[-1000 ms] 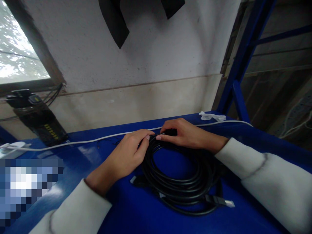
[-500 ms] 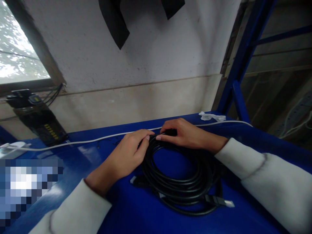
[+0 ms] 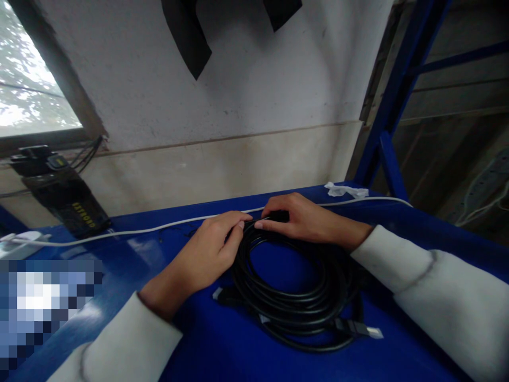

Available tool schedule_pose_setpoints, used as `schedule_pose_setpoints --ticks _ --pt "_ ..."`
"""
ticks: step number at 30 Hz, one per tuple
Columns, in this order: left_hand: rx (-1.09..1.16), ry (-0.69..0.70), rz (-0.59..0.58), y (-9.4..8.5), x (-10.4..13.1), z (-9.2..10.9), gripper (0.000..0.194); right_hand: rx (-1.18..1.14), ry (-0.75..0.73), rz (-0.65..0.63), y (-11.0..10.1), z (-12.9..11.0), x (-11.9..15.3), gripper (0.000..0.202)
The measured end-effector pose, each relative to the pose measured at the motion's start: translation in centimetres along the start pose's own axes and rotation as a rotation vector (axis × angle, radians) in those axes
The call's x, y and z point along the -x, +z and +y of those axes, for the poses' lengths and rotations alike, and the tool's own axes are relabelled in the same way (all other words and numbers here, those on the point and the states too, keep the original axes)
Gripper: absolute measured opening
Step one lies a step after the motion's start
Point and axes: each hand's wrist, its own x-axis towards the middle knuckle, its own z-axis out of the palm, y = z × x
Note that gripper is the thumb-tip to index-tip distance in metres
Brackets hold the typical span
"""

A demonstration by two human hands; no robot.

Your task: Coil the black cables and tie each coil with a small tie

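A black cable [image 3: 294, 318] lies coiled in several loops on the blue table [image 3: 222, 350]. My left hand [image 3: 217, 244] pinches the coil's far left edge between thumb and fingers. Just right of it, my right hand [image 3: 298, 217] is closed on the far part of the same coil, thumb below and fingers above. The fingertips of both hands are close together. One dark plug [image 3: 226, 296] pokes out at the coil's left, and another plug with a pale tip [image 3: 360, 329] points right at the near side.
A white cord [image 3: 151, 231] runs along the table's back edge, with crumpled clear plastic [image 3: 345, 190] behind its right part. A dark bottle [image 3: 66, 196] leans at the back left beside a white power strip [image 3: 24, 245]. Blue metal framing [image 3: 392, 122] rises at the right.
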Motion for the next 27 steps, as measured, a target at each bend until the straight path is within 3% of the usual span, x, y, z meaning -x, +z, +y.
schedule_pose_setpoints --ticks 27 --pt "-0.002 -0.002 -0.001 -0.13 0.01 0.28 0.033 -0.010 -0.005 -0.004 0.07 0.05 0.05 0.049"
